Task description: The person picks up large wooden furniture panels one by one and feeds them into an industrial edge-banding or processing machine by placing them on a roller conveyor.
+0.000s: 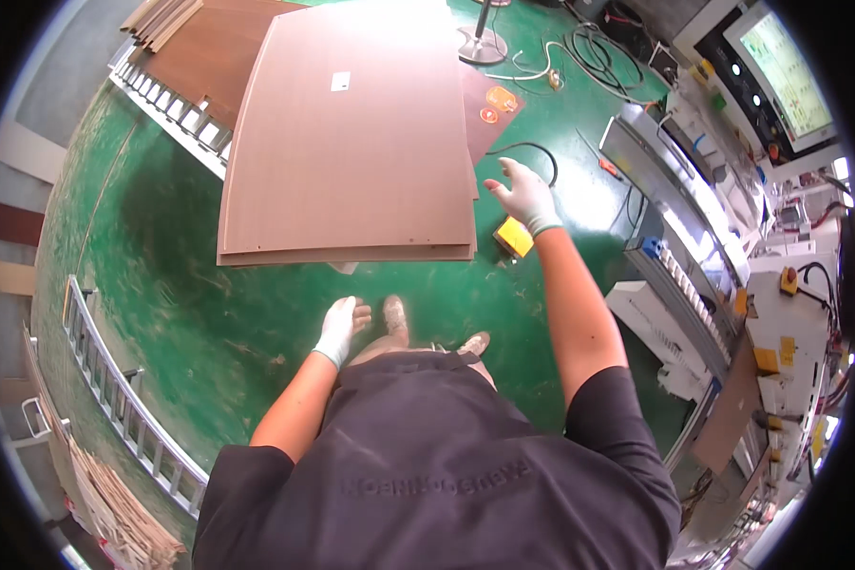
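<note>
A large stack of flat brown panels (351, 161) lies before me, a small white label (340, 82) on its top sheet. My right hand (525, 197), in a white glove, reaches out beside the stack's right edge. Its fingers are spread and hold nothing, and a gap shows between them and the panels. Low in front of my body hangs my left hand (340, 329), also gloved in white. The fingers are loosely bent with nothing visible in them, well short of the stack's near edge. Below the right hand, a yellow box-like thing (514, 237) sits on the floor.
Roller track (176, 109) runs under more brown boards (204, 57) at the far left. A curved roller rail (128, 399) stands at the left. Along the right are a machine (674, 185) and a screen (784, 76). Coiled hoses (598, 57) lie on the green floor.
</note>
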### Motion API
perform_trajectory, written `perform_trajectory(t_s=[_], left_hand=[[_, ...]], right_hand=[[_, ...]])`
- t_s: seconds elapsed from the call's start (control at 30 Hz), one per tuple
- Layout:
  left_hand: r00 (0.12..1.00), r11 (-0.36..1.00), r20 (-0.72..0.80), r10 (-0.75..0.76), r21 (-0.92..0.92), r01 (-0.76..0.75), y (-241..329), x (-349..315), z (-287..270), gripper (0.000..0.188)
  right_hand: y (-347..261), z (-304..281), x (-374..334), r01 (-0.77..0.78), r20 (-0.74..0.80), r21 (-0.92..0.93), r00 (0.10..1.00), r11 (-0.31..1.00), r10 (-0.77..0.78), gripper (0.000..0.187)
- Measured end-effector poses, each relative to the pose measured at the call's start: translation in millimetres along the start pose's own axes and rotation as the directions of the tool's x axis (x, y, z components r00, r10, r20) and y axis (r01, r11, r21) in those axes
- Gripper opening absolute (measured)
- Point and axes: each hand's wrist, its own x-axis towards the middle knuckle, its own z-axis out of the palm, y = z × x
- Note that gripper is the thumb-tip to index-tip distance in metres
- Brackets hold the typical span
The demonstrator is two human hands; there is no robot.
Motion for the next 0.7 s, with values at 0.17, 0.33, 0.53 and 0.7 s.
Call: perform_trajectory(t_s=[0.17, 0.33, 0.53, 0.7], left_hand=[[0.997, 0.997, -0.001, 0.071, 0.037, -0.071, 22.9, 12.3, -21.0, 0.05], [0.989, 0.995, 0.107, 0.102, -0.004, -0.102, 42.5, 21.8, -16.1, 0.048], [0.993, 0.991, 0.103, 0.066, 0.108, -0.077, 23.5, -11.1, -3.0, 0.049], [0.993, 0.999, 0.106, 0.045, 0.022, -0.047, 20.3, -27.2, 2.0, 0.044]], right_hand=[[-60.8, 7.9, -52.1, 0.446, 0.488, -0.106, 0.802, 0.889, -0.344, 0.1], [-17.6, 38.8, -55.9, 0.5, 0.292, -0.044, 0.834, 0.865, -0.468, 0.106], [-10.1, 50.9, -51.8, 0.28, 0.18, 0.246, 0.928, 0.928, -0.328, 0.09], [16.9, 89.0, -44.0, -0.097, 0.107, 0.489, 0.993, 0.867, 0.051, 0.056]])
